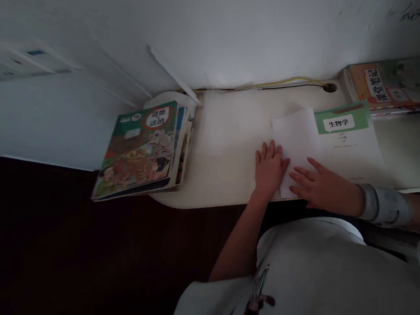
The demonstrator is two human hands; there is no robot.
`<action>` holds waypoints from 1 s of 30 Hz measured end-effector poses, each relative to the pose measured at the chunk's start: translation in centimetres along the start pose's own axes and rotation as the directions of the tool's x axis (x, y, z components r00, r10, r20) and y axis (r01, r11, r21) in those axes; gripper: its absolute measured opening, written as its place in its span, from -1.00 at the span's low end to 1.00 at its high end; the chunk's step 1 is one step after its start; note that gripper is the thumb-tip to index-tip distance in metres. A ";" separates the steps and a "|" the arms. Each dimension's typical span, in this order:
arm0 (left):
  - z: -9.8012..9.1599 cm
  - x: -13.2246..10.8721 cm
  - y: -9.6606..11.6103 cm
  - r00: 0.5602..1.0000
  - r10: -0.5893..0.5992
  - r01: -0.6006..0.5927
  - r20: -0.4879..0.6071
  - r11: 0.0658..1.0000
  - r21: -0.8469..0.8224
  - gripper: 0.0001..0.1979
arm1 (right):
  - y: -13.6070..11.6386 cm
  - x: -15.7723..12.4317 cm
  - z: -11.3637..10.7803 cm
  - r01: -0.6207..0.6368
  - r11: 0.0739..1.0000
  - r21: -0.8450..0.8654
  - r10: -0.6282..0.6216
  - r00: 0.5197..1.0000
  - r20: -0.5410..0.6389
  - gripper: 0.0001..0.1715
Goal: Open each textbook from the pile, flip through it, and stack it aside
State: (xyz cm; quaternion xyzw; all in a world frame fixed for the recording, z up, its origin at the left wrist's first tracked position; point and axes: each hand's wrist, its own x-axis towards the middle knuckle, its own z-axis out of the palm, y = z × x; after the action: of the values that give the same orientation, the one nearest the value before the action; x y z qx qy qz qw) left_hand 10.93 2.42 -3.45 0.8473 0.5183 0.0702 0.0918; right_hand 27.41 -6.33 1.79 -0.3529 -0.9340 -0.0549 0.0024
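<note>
A biology textbook (354, 158) with a green band and Chinese title lies on the white desk. A blank white page or sheet (297, 134) covers its left side; I cannot tell if it is bound in. The sheet's upper edge curves up slightly. My left hand (269, 169) rests with its fingers stretched out at the left edge of that sheet, partly on the desk. My right hand (326, 188) lies over the sheet's lower part and the textbook's lower left, fingers spread. Neither hand grips anything. A grey band circles my right wrist.
A stack of books (138, 149) overhangs the desk's left end, a green-covered one on top. Another book pile (392, 85) stands at the back right. A yellow cable (291, 79) runs along the wall to a cable hole (330, 87). The desk (226, 175) has a rounded left corner.
</note>
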 end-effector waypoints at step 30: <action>-0.3 0.0 -0.4 1.000 0.005 -0.004 0.022 0.997 -0.078 -0.52 | -1.4 0.9 3.0 -0.003 1.000 -0.008 0.002 0.980 -0.199 -0.70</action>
State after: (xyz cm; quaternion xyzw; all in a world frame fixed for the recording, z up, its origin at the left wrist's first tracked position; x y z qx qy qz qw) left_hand 10.48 2.66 -3.25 0.8450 0.5123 0.0810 0.1305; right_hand 25.93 -6.44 -1.28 -0.3468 -0.9285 -0.0939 0.0943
